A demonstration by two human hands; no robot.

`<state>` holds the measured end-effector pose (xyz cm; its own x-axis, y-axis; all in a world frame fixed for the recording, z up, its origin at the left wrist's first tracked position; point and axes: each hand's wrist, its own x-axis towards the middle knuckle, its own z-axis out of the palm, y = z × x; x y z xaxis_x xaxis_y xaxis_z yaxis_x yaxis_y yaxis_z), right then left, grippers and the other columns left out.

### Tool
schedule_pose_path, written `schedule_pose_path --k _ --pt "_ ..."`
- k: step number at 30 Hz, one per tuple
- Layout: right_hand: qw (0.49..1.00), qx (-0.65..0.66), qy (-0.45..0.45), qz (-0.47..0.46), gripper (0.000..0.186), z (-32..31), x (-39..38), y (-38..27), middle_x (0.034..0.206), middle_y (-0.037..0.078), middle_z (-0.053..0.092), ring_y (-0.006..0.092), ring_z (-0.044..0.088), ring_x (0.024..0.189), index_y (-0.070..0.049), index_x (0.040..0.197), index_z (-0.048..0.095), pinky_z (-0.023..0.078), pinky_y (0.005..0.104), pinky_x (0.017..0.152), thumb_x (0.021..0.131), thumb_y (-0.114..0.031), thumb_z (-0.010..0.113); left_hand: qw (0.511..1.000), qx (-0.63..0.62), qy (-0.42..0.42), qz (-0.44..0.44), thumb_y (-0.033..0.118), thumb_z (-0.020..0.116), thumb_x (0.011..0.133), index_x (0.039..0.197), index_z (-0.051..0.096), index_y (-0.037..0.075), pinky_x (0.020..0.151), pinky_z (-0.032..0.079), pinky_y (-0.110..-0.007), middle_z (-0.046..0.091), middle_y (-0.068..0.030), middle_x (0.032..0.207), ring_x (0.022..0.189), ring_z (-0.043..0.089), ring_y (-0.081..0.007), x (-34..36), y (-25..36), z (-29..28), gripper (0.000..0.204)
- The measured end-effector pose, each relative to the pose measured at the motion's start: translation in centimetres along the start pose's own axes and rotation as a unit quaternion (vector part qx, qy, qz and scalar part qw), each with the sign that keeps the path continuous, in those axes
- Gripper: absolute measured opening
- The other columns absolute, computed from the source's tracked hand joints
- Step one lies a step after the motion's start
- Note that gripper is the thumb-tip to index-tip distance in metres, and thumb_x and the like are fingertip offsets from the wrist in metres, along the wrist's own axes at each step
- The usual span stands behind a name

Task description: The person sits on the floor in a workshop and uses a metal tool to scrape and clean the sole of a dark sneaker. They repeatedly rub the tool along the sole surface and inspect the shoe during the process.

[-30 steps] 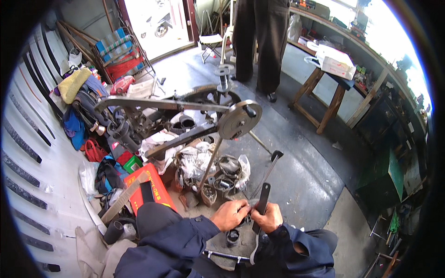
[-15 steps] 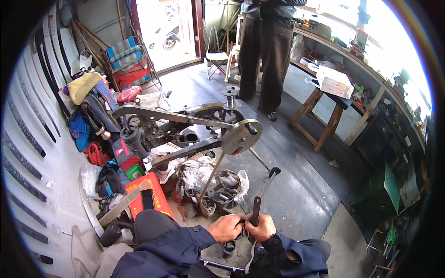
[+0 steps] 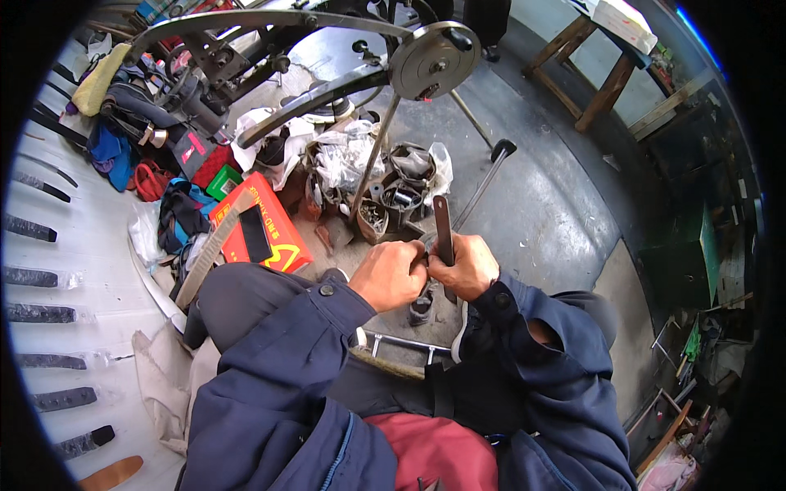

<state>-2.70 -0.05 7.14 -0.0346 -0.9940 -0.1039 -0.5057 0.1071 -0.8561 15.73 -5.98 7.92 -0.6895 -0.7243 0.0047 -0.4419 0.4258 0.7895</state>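
My right hand (image 3: 468, 268) is closed round a flat, dark brown strip-like tool (image 3: 443, 225). The tool stands upright, with a small hole near its rounded top end, and its lower part comes out below the fist. Close against it, my left hand (image 3: 389, 274) has its fingers pinched together; what lies between them is hidden. Both hands meet above my lap, at the middle of the view. Just below them a small dark object (image 3: 421, 309) is on the floor, too unclear to name.
Ahead stands a metal machine with a round wheel (image 3: 434, 61) on thin legs. Bags of small parts (image 3: 377, 217) sit beneath it. A red box (image 3: 278, 229) and heaped cloth bags lie left. A wooden-legged stool (image 3: 602, 98) and green box (image 3: 684, 262) are right. Someone's dark-trousered leg (image 3: 485, 24) shows far off.
The view has tilted down, so my hands, lap and the machine sit differently in the picture and the other person is mostly cut off. My hands keep the same hold.
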Motion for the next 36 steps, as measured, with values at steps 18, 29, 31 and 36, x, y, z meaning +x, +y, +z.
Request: schedule_pose_path --k 18,29,31,36 --pt "0.998 0.041 -0.006 0.048 0.021 -1.5 -0.1 -1.9 0.065 0.011 0.065 0.0121 0.062 0.065 0.002 0.083 0.069 0.051 0.0336 0.061 0.083 -0.019 0.070 0.972 -0.210 -0.087 -0.063 0.014 0.059 0.091 0.092 0.068 -0.001 0.069 0.047 -0.032 0.064 -0.0069 0.076 0.074 0.058 -0.0125 0.6 -0.8 -0.6 0.017" --pt "0.997 0.020 -0.002 0.073 0.026 -1.8 0.2 -1.2 0.072 0.016 0.070 0.0278 0.072 0.069 -0.001 0.088 0.072 0.054 0.0391 0.066 0.084 -0.026 0.069 0.979 -0.200 -0.031 -0.020 0.022 0.058 0.088 0.090 0.065 -0.003 0.068 0.049 -0.040 0.059 -0.0228 0.073 0.065 0.056 -0.0222 1.5 -1.4 0.6 0.026" --pt "0.999 0.021 0.016 0.047 0.022 -1.8 0.3 -1.3 0.066 0.009 0.069 0.0154 0.067 0.062 0.000 0.083 0.072 0.052 0.0337 0.060 0.085 -0.022 0.068 0.977 -0.208 -0.021 -0.029 0.023 0.058 0.088 0.088 0.065 -0.003 0.068 0.049 -0.040 0.061 -0.0223 0.073 0.065 0.056 -0.0223 1.5 -1.3 0.6 0.027" --pt "0.995 0.037 0.000 0.093 0.029 -1.8 0.3 -2.0 0.069 0.014 0.069 0.0224 0.069 0.065 0.001 0.089 0.073 0.053 0.0372 0.065 0.086 -0.028 0.068 0.987 -0.147 -0.051 -0.045 0.024 0.059 0.090 0.100 0.070 -0.001 0.073 0.050 -0.036 0.070 -0.0187 0.084 0.075 0.066 -0.0209 1.8 -1.1 -0.3 0.029"
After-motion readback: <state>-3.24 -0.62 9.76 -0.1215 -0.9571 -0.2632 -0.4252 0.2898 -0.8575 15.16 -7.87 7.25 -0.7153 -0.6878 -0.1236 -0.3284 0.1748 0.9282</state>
